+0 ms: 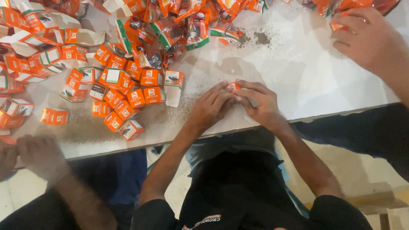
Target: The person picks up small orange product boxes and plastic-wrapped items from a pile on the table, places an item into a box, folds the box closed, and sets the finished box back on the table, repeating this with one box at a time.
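A: The small orange box [232,86], where is it?
B: Between both hands at the table's [298,81] near edge. The left hand [211,108] and right hand [260,102] pinch it, folding it closed. Next needs careful flap tucking.

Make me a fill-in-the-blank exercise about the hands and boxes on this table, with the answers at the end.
1. The left hand and right hand together hold one small ____ box.
2. The pile of boxes lies on the ____ side of the picture.
3. The table top is ____ in colour.
4. A co-worker's hand rests at the top ____ corner of the picture.

Missing words: orange; left; white; right
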A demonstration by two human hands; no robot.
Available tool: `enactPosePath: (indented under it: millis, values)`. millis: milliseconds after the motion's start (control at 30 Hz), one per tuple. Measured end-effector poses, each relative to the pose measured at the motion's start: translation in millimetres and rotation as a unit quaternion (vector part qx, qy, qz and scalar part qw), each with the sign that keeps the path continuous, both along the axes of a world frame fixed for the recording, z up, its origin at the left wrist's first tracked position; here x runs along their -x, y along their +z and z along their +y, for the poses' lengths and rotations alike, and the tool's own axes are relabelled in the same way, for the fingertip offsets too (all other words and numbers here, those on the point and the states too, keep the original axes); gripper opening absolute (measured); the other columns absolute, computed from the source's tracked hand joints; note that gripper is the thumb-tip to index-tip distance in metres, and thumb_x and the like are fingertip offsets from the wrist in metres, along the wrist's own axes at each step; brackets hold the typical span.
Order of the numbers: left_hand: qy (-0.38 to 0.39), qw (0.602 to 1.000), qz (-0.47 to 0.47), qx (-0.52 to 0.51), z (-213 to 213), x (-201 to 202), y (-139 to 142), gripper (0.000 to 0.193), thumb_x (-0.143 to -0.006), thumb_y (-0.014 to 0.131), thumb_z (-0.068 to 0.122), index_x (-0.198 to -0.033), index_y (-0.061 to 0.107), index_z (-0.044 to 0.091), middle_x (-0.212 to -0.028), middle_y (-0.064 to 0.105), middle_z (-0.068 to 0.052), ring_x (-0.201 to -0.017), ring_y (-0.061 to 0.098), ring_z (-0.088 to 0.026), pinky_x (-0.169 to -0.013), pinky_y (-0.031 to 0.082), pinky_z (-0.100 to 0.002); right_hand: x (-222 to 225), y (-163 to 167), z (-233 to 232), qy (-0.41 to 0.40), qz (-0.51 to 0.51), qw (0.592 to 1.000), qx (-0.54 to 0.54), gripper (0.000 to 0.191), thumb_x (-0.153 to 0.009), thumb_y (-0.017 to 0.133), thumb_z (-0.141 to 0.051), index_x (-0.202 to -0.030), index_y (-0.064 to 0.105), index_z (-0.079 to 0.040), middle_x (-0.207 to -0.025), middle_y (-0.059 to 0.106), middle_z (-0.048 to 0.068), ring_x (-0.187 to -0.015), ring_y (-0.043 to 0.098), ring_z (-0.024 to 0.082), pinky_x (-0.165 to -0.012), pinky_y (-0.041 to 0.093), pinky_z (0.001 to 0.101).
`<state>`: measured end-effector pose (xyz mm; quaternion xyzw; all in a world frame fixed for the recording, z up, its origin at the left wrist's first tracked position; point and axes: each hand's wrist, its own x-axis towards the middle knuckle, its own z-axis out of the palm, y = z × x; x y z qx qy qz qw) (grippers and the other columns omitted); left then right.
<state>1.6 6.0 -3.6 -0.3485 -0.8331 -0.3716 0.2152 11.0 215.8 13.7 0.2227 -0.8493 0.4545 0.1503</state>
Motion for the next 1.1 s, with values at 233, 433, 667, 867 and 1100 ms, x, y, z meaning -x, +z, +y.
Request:
enactPosePath:
  millis: [233, 433, 667, 867, 1100]
  values:
    - [0.007, 1.000, -0.003, 0.000, 3, 1, 0, 0.029, -0.093, 0.078, 0.004, -0.116, 0.060, 0.004, -0.119, 0.068, -0.013, -0.126, 0.066, -0.033, -0.106, 0.057, -0.043, 1, 8, -2, 0.014, -0.001, 1.000, -0.001, 0.032, -0.090, 0.077, 0.002, -0.120, 0.072, -0.008, -0.132, 0.071, 0.012, -0.114, 0.071, 0.029, -0.096, 0.059, 0.0365]
    - [0.015, 0.994, -0.102, -0.039, -1, -4, 3, 0.022, -0.095, 0.079, 0.009, -0.111, 0.065, 0.008, -0.121, 0.071, -0.012, -0.122, 0.068, -0.030, -0.099, 0.058, -0.040, -1, 13, 0, 0.032, 0.004, 0.999, -0.017, 0.037, -0.088, 0.076, 0.004, -0.123, 0.071, -0.006, -0.133, 0.070, 0.013, -0.115, 0.070, 0.031, -0.096, 0.058, 0.0377]
    - [-0.026, 0.999, -0.020, -0.015, -8, -4, 15, 0.026, -0.087, 0.084, 0.011, -0.107, 0.068, 0.007, -0.120, 0.069, -0.011, -0.125, 0.064, -0.033, -0.107, 0.054, -0.046, -2, 13, 6, 0.061, -0.017, 0.998, -0.011, 0.034, -0.087, 0.071, 0.009, -0.119, 0.074, -0.005, -0.136, 0.067, 0.017, -0.112, 0.070, 0.032, -0.090, 0.060, 0.0375]
    - [-0.030, 0.998, -0.048, 0.001, -11, -4, 12, 0.029, -0.084, 0.083, 0.004, -0.109, 0.069, 0.010, -0.120, 0.070, -0.008, -0.129, 0.065, -0.031, -0.108, 0.056, -0.042, -5, 1, 4, 0.025, -0.042, 0.998, 0.036, 0.022, -0.093, 0.079, 0.001, -0.112, 0.071, -0.006, -0.131, 0.072, 0.012, -0.117, 0.074, 0.028, -0.097, 0.060, 0.0362]
    - [-0.022, 0.999, -0.034, -0.007, -7, -4, 4, 0.030, -0.085, 0.086, 0.009, -0.109, 0.069, 0.010, -0.118, 0.067, -0.007, -0.127, 0.064, -0.031, -0.105, 0.056, -0.043, -8, 10, 5, 0.040, 0.004, 0.999, -0.037, 0.021, -0.089, 0.080, -0.005, -0.108, 0.075, -0.007, -0.133, 0.070, 0.013, -0.108, 0.073, 0.027, -0.089, 0.061, 0.0350]
